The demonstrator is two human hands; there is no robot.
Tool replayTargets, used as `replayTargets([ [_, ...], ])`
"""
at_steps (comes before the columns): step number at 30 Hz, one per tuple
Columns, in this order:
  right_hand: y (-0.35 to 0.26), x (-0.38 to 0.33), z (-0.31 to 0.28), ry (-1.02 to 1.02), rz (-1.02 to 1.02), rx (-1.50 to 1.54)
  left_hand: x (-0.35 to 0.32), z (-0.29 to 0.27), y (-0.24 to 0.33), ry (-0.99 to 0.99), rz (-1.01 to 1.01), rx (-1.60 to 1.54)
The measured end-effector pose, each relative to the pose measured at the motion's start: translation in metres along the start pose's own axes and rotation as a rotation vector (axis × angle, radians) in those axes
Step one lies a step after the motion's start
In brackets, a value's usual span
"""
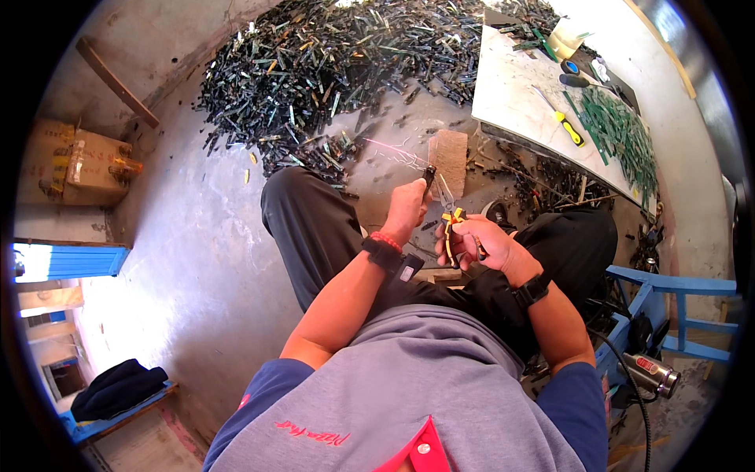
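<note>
My left hand (pixel 406 206) is closed round a small, dark, narrow piece (pixel 429 175) that sticks up past its fingers. My right hand (pixel 489 241) grips long-nose pliers (pixel 447 206) with yellow and black handles. Their jaws point up and away from me, right beside the dark piece; I cannot tell whether they touch it. Just beyond both hands a rough brown block (pixel 450 149) lies on the floor. Thin pinkish strands (pixel 397 151) lie to the left of the block.
A big heap of dark strips (pixel 338 63) covers the far floor. At far right, a pale board (pixel 515 94) bears a yellow-handled screwdriver (pixel 569 129) and green strips (pixel 617 134). A blue stool (pixel 680 315) and a metal flask (pixel 653 374) stand right; cardboard boxes (pixel 98 167) sit left.
</note>
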State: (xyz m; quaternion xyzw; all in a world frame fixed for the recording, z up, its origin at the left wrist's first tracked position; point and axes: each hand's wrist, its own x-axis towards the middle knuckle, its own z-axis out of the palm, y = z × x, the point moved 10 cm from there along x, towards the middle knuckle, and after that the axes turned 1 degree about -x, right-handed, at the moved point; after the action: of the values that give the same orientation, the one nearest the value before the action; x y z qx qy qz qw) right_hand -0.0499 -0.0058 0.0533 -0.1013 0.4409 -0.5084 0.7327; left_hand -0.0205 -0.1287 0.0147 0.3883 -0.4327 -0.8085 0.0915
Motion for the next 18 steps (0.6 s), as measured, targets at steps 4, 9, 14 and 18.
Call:
replayTargets([
  [4, 0.0013, 0.0022, 0.0000, -0.008, 0.001, 0.007, 0.0013, 0.0025, 0.0010, -0.003, 0.038, 0.026],
  [9, -0.0004, 0.0044, -0.0030, -0.016, -0.017, 0.031, 0.0001, 0.0060, 0.0041, -0.027, 0.098, 0.047],
  [14, -0.0006, 0.0034, -0.0022, -0.001, 0.005, 0.043, 0.0011, 0.0052, 0.0027, -0.025, 0.082, 0.053],
  [18, 0.0007, 0.0049, -0.0044, -0.004, 0.009, 0.036, -0.0009, 0.0074, 0.0052, -0.032, 0.105, 0.063],
])
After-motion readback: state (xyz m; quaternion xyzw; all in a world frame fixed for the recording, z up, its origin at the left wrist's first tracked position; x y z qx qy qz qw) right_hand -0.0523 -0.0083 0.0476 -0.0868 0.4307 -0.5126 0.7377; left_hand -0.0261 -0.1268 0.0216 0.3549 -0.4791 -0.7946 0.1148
